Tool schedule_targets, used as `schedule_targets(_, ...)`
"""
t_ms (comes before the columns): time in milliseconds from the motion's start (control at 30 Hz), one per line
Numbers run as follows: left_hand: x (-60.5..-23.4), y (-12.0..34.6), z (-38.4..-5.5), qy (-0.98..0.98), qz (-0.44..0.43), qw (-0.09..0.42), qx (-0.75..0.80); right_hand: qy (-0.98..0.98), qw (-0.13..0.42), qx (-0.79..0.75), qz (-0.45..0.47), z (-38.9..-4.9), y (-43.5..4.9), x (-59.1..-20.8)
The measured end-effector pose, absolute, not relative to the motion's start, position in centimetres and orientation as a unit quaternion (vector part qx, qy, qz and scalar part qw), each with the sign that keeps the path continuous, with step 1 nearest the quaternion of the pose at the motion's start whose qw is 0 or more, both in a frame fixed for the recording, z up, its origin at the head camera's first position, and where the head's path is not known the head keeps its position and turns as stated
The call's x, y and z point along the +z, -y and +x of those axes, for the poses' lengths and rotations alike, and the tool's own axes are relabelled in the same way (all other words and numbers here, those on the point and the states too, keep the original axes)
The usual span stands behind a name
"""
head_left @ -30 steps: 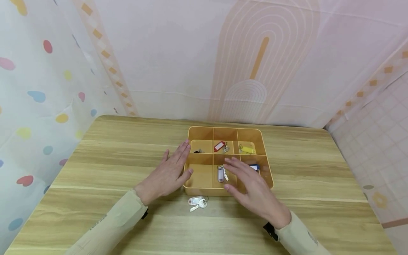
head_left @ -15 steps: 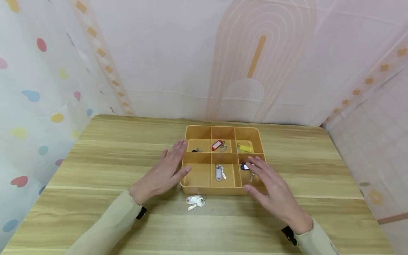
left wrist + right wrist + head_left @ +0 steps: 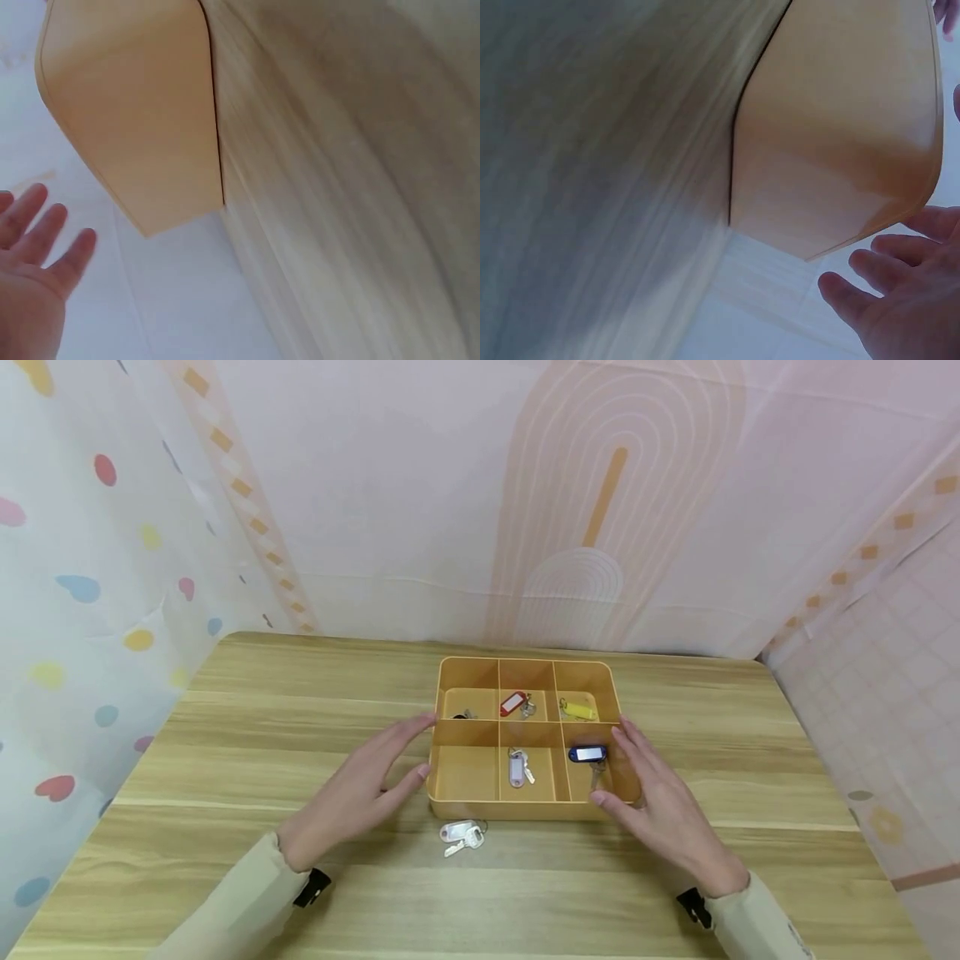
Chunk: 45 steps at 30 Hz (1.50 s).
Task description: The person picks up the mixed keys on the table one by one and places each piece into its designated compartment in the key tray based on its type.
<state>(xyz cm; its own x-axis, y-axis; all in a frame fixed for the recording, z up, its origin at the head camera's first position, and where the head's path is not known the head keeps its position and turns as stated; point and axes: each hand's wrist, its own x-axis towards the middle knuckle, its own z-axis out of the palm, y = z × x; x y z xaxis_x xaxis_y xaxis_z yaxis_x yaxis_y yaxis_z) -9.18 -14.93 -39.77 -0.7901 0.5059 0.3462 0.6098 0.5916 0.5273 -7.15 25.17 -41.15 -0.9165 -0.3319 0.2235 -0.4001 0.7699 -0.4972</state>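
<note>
An orange divided storage box (image 3: pixel 517 811) sits on the table. My left hand (image 3: pixel 356 797) is at its left side, fingers extended and fingertips close by the rim. On the other side my right hand (image 3: pixel 667 814) spreads loosely over the right front corner, its fingertips near the right rim. Inside lie a key with a red tag (image 3: pixel 513 703), a yellow tag (image 3: pixel 580 711), a key with a pale lilac tag (image 3: pixel 517 770) and a key with a blue tag (image 3: pixel 587 754). A dark item (image 3: pixel 462 715) is partly hidden in the back left compartment.
A key with a clear tag (image 3: pixel 463 835) lies on the wooden table (image 3: pixel 480 902) just before the box's front wall. Patterned cloth (image 3: pixel 390 502) hangs behind the table and at both sides. The box's front left compartment (image 3: pixel 467 772) shows a bare floor.
My right hand has moved right, from over the middle of the box to its right side, uncovering the blue tag. My left hand has drawn back slightly left and toward me.
</note>
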Motion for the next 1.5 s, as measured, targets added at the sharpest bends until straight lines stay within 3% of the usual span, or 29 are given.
schedule_targets(333,-40.1,14.0,-7.7,0.811,-0.432,0.196,-0.344,0.941,0.002,0.283,0.186,-7.1,-25.5,-41.3)
schedule_targets(767,-41.1,11.8,-6.6,0.724,-0.554,0.231,-0.34,0.945,-0.018,0.274,0.175,-7.1,-25.5,-41.6)
schedule_targets(900,-41.4,11.6,-5.9,0.726,-0.575,0.191,-0.325,0.945,-0.025,0.278,0.169,-7.1,-25.4,-41.6)
schedule_targets(1267,-41.8,11.7,-4.3,0.814,-0.539,-0.029,-0.215,0.942,-0.019,0.286,0.173,-7.1,-25.5,-41.8)
schedule_targets(1500,-42.2,11.8,-4.1,0.84,-0.512,-0.088,-0.157,0.942,-0.016,0.289,0.169,-7.0,-25.7,-41.8)
